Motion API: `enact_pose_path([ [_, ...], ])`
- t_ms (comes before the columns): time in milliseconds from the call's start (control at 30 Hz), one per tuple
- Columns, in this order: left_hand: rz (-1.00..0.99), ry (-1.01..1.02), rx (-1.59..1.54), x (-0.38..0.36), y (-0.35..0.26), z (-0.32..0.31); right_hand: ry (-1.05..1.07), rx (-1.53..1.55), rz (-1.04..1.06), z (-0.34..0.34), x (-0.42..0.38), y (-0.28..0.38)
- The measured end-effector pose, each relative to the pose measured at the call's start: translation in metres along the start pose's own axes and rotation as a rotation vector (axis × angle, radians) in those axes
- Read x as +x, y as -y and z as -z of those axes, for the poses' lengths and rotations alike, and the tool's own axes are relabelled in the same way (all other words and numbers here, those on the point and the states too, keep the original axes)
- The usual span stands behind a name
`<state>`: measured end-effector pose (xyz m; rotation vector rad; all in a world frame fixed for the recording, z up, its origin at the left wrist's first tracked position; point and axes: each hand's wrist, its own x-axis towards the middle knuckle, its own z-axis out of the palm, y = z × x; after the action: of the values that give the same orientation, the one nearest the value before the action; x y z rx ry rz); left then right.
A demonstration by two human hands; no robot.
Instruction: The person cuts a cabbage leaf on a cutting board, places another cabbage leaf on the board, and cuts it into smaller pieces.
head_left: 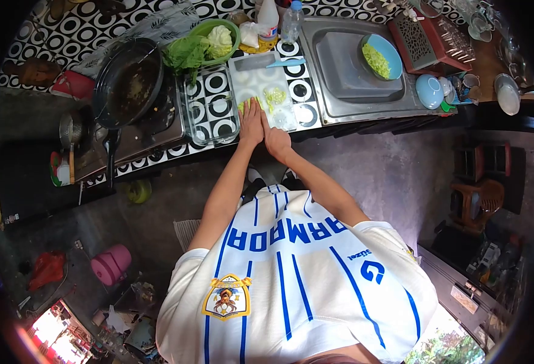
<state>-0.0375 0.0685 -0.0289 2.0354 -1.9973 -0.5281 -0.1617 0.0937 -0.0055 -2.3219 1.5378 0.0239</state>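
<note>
Left grip (252,120) flat, unclenched, over chopped greens (241,108) on the cutting board (256,79), seemingly keeping them together; right grip (275,139) alongside, closure unclear; blue knife (288,62) beyond both, likely placed clear of them.

Just beyond the right hand (276,141), pale-green shreds (274,96) show against a whitish board (256,79). Farther off sit a light-blue utensil (288,62) and green basin (237,45); rightward, a sky-blue bowl (394,59). Black-and-white circle-patterned tiles (300,91) flank the board.

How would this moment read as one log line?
left hand: over chopping board | right hand: beside it | chopped greens: on board | knife: board's far end
</note>
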Motion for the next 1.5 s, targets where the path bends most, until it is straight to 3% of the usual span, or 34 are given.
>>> enact_pose_path([
  [500, 0.018, 0.084, 0.15, -0.004, -0.008, 0.014, 0.106, -0.076, 0.009, 0.008, -0.033, -0.004],
  [800, -0.036, -0.048, -0.033, -0.002, -0.002, 0.001, 0.016, -0.064, 0.006, 0.002, 0.012, -0.002],
  [1000, -0.007, 0.056, 0.132, -0.003, -0.003, 0.007, 0.08, -0.105, 0.007, 0.009, -0.035, -0.014],
  [1267, -0.003, 0.002, 0.027, -0.003, -0.023, 0.01, 0.064, -0.055, -0.037, 0.023, -0.041, -0.033],
  [1500, -0.055, -0.072, 0.027, -0.017, -0.002, 0.003, -0.022, 0.061, 0.001, 0.025, -0.04, -0.035],
])
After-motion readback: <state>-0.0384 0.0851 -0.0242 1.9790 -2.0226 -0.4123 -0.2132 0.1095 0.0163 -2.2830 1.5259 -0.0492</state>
